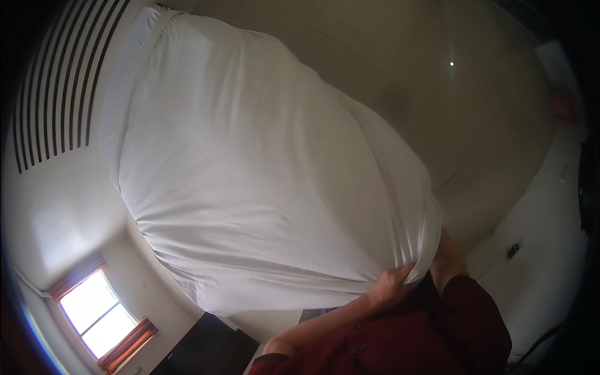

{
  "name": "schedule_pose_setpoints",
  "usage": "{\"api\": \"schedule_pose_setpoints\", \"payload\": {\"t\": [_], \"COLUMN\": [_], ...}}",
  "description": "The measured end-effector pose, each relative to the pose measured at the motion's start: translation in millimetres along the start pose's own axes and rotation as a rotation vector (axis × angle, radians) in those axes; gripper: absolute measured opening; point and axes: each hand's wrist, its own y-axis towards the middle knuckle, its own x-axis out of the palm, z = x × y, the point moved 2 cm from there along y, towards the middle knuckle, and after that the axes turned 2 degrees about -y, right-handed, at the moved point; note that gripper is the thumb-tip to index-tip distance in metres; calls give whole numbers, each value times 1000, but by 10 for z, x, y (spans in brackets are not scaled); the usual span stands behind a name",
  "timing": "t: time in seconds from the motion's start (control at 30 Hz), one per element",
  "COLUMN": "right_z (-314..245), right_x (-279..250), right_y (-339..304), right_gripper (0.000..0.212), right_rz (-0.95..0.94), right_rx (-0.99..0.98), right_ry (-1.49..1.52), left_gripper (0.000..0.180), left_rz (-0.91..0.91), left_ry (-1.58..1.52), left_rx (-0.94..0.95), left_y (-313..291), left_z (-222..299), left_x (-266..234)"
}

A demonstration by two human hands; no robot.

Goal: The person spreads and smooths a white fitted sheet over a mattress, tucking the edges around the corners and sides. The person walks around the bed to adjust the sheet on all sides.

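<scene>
A large white bedsheet spreads over a broad, bed-like shape, with creases running toward its near right corner. My left hand is closed around a bunched part of the sheet near that corner, in front of my dark red shirt. My right forearm goes in behind the sheet's hanging edge. The fabric hides the right hand, so its fingers do not show.
A bright window with orange-brown shades is at lower left, near a flat black panel. Dark slats line the upper left. Shiny floor lies to the right, with a small black object by the pale wall.
</scene>
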Motion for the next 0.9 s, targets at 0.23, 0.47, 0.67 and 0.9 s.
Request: {"api": "schedule_pose_setpoints", "payload": {"t": [0.23,0.47,0.67,0.9], "right_z": [450,-141,-619,-441], "right_x": [165,-65,-1089,-1561], "right_y": [-358,-295,555,1258], "right_gripper": [49,50,54,64], "right_rz": [-99,-91,374,761], "right_rx": [59,205,-26,385], "right_ry": [146,33,-251,-847], "left_gripper": [48,52,57,53], "left_rz": [-33,-114,213,730], "left_ry": [132,353,623,972], "left_rx": [10,-38,271,-99], "left_y": [172,373,785,1711], "left_z": [-362,-815,-882,-802], "left_x": [266,403,-69,-1529]}}
